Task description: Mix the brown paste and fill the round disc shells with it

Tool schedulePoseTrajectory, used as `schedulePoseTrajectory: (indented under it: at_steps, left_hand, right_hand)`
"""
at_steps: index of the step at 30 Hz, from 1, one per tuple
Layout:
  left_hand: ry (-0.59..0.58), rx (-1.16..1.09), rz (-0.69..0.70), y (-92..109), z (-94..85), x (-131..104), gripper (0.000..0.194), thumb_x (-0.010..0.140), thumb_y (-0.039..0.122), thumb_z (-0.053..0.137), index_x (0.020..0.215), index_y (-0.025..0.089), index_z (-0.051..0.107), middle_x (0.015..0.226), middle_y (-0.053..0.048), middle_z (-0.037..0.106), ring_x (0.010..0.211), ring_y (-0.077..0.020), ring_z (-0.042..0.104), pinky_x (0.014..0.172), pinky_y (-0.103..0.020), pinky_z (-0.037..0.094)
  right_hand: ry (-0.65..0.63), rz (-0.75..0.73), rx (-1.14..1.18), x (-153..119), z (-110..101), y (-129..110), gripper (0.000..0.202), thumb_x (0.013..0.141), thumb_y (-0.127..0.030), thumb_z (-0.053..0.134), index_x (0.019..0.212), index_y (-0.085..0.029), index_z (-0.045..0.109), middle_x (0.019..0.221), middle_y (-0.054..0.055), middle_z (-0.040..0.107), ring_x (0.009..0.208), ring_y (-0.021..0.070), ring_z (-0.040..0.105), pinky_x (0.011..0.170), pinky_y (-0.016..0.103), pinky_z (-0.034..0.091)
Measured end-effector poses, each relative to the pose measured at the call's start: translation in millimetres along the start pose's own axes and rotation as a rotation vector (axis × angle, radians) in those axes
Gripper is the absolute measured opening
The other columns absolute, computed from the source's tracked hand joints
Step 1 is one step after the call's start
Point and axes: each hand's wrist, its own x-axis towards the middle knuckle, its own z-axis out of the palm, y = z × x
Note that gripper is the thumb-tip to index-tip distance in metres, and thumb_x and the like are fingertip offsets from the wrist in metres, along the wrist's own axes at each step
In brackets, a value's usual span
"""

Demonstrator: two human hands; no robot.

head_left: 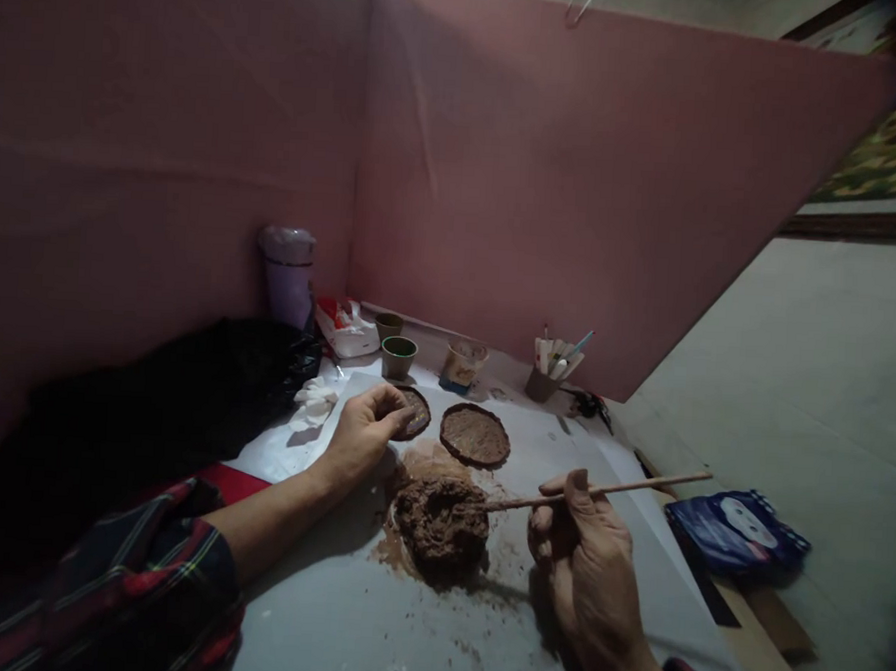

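Note:
A thin wooden stick [651, 483] is pinched between the thumb and fingers of my right hand [591, 543]. Its left tip reaches the edge of a rough lump of brown, clay-like paste [442, 525] in the middle of the table. The fingers of my left hand [368, 421] are closed together over the left part of a small round brown disc [415, 414]; what they grip, if anything, is hidden. To its right lies a larger flat brown disc [476, 435] with a raised rim and small specks on its surface.
Small cups [399, 359] and a stained tub [462, 364] stand at the back. A holder [543, 384] contains brushes and sticks. Crumpled tissue [313, 404], a black bag [174, 401] and a purple bottle [290, 282] are at left. A blue pouch [738, 531] lies at right.

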Motion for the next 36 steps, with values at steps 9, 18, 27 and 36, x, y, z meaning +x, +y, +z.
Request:
schedulePoseTrajectory:
  at_steps: [9, 18, 27, 36]
  left_hand:
    - [0.015, 0.034, -0.012, -4, -4.1, 3, 0.027, 0.074, 0.036, 0.059, 0.06, 0.013, 0.054, 0.053, 0.004, 0.05, 0.051, -0.0077, 0.042, 0.051, -0.02, 0.035]
    - [-0.052, -0.086, -0.066, -1, -1.8, 2, 0.025, 0.07, 0.038, 0.064, 0.073, 0.013, 0.06, 0.055, 0.002, 0.056, 0.053, -0.0091, 0.048, 0.054, -0.021, 0.038]
    - [-0.09, 0.102, 0.036, 6, 0.8, -3, 0.024, 0.07, 0.034, 0.063, 0.06, 0.016, 0.051, 0.052, 0.003, 0.052, 0.05, -0.0088, 0.047, 0.052, -0.021, 0.038]
    - [-0.256, 0.447, -0.053, 42, 2.8, 27, 0.002, 0.066, 0.014, 0.054, 0.063, 0.015, 0.054, 0.053, 0.001, 0.058, 0.049, -0.0104, 0.053, 0.049, -0.022, 0.041]
  right_hand:
    - [0.035, 0.023, 0.006, -4, 1, 0, 0.041, 0.058, -0.049, 0.08, 0.068, -0.016, 0.059, 0.045, -0.003, 0.055, 0.037, 0.0062, 0.047, 0.03, 0.012, 0.035]
    - [0.033, -0.001, -0.04, -8, 4, -5, 0.047, 0.062, -0.059, 0.072, 0.068, -0.015, 0.06, 0.046, 0.0, 0.057, 0.041, 0.0088, 0.051, 0.034, 0.015, 0.039]
    - [0.054, -0.207, -0.039, -11, 1, -1, 0.043, 0.072, -0.057, 0.065, 0.068, -0.014, 0.06, 0.044, 0.0, 0.057, 0.037, 0.0094, 0.048, 0.033, 0.017, 0.035]
    - [-0.062, -0.186, -0.178, -6, 10, -5, 0.044, 0.078, -0.057, 0.058, 0.067, -0.014, 0.059, 0.041, -0.001, 0.052, 0.034, 0.0076, 0.041, 0.032, 0.017, 0.029]
